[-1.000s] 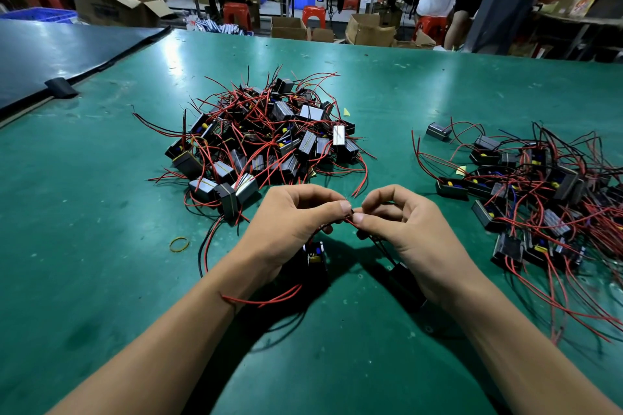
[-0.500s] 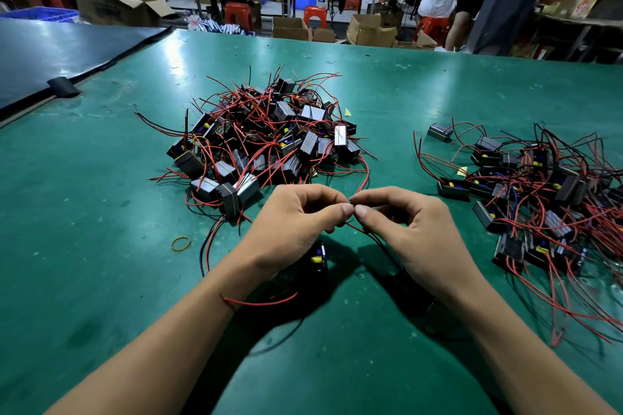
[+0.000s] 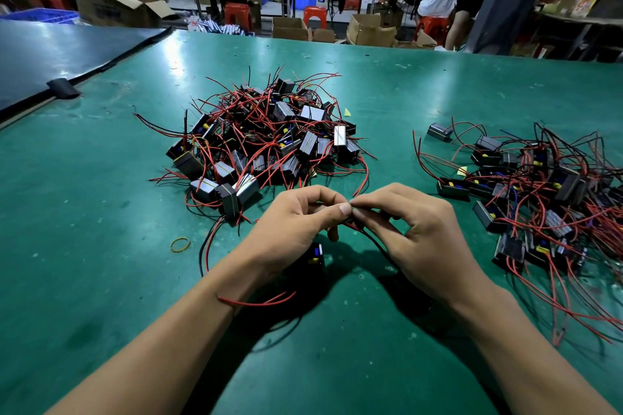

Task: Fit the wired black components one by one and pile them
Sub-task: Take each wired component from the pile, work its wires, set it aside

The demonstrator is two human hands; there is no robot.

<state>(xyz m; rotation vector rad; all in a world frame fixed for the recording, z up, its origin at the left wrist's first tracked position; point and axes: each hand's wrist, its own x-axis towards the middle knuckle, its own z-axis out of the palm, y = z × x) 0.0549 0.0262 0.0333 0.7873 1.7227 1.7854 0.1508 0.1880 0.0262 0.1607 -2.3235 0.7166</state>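
The thin wire ends [image 3: 358,228] are pinched between thumb and forefinger of the left hand [image 3: 290,229] and of the right hand [image 3: 428,242], and the 2 sets of fingertips are brought together just above the green table [image 3: 101,246]. 1 wired black component [image 3: 316,258] is seen directly under the left hand, with its blue and yellow parts showing. Whether a 2nd one lies in the shadow under the right hand cannot be told.

Several slips are judged possible. The leads are fine and smooth, so an end could be lost from either pinch if tension is applied unevenly. A red lead [image 3: 259,302] is looped against the left wrist and could be snagged when the arm is lifted, jerking the component. Stray wires from the central pile [image 3: 269,141] reach close to the knuckles and could be caught up, so that banded units are dragged out. The right-hand heap [image 3: 539,185] lies well apart and is less at risk. The loose rubber band [image 3: 180,243] could be brushed away.
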